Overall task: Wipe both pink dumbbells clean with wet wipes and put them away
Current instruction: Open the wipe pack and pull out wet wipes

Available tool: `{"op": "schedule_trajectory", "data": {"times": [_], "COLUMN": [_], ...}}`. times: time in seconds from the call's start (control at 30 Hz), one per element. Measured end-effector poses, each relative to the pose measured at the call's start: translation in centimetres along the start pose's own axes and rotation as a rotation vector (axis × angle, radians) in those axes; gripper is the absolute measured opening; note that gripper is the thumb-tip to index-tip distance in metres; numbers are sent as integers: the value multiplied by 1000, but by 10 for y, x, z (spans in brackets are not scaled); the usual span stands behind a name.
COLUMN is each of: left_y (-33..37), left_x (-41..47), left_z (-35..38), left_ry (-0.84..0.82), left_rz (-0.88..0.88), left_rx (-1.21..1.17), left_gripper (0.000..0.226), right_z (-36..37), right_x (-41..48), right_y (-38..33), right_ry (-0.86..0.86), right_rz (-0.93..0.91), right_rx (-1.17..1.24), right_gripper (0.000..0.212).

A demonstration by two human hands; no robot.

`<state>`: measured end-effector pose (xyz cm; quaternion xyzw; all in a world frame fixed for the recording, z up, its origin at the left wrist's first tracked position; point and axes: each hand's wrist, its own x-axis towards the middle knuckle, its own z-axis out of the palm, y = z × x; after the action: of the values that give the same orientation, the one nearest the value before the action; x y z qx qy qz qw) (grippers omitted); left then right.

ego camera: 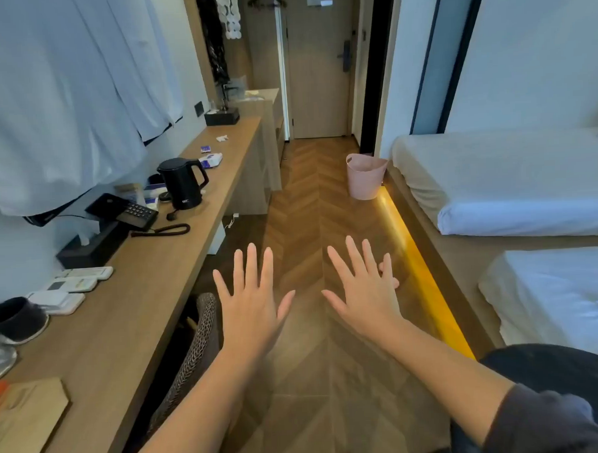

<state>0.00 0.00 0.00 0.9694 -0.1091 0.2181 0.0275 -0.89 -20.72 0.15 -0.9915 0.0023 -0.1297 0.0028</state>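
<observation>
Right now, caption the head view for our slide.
Left hand and right hand spread open over herringbone floor; pink bin ahead.

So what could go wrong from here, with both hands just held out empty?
Left hand and right hand hold nothing, spread above the floor. A pink shape peeks from behind the right hand, maybe a dumbbell; lying on the floor, it could trip a foot. Reaching across the desk could snag the phone cord or knock the kettle.
</observation>
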Motion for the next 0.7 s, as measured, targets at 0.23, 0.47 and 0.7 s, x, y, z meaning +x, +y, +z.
{"op": "schedule_trajectory", "data": {"times": [0.23, 0.47, 0.7], "left_y": [-29, -71, -92], "left_x": [57, 148, 231], "left_z": [55, 111, 149], "left_ry": [-54, -126, -110], "left_rz": [26, 36, 62], "left_rx": [-25, -16, -19], "left_gripper": [80, 81, 82], "right_z": [55, 85, 101], "right_x": [62, 172, 253], "right_y": [-10, -33, -34], "right_ry": [-28, -69, -70], "right_rz": [-3, 15, 8], "right_rx": [-29, -5, 18], "right_gripper": [74, 73, 71]}}
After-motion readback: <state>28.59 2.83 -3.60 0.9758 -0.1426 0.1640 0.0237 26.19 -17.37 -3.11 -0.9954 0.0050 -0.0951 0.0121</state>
